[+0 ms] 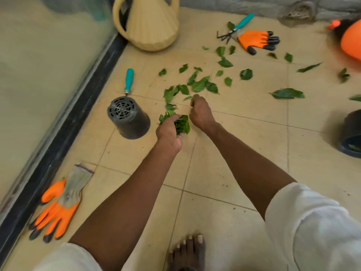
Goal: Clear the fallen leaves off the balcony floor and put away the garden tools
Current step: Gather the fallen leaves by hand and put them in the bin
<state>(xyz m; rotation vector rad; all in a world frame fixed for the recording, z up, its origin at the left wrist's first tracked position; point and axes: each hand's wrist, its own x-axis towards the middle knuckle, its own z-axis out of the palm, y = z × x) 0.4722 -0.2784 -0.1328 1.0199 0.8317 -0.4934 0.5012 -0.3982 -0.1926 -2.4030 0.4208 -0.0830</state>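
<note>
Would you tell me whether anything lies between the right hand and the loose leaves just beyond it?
Nothing visible does: the right hand is already at the near edge of the leaves, with only bare tile there.

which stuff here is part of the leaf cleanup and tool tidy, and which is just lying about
Job:
- left hand, bunch of leaves
- right hand, loose leaves
- hand rake
- teal-handled tool

Lying about:
- watering can
- upturned black pot
- orange gloves

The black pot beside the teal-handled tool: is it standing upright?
No, the black pot lies tipped over, its perforated base facing the camera.
</note>
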